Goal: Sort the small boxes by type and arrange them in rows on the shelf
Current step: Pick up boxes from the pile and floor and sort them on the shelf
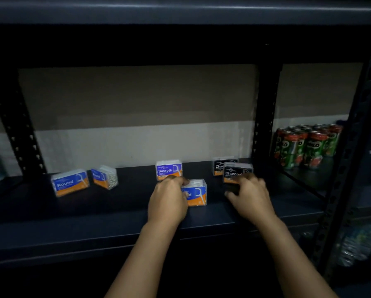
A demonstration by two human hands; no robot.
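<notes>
Several small floss boxes stand on the dark shelf [94,214]. A blue "Round" box [70,183] and a turned blue box [105,177] stand at the left. In the middle stands a blue "Smooth" box [169,169]. In front of it, my left hand [169,198] grips a blue box [196,193] from its left side. At the right, a black "Charcoal" box [220,165] stands at the back. My right hand [250,195] grips a second black "Charcoal" box [236,172] in front of it; its lower part is hidden by my fingers.
A black upright post [264,117] divides the shelf. Right of it stand several green Milo cans [307,145]. Another perforated post [14,125] rises at the left. A shelf board [180,9] runs overhead. Bottles in plastic wrap [360,246] sit at the lower right.
</notes>
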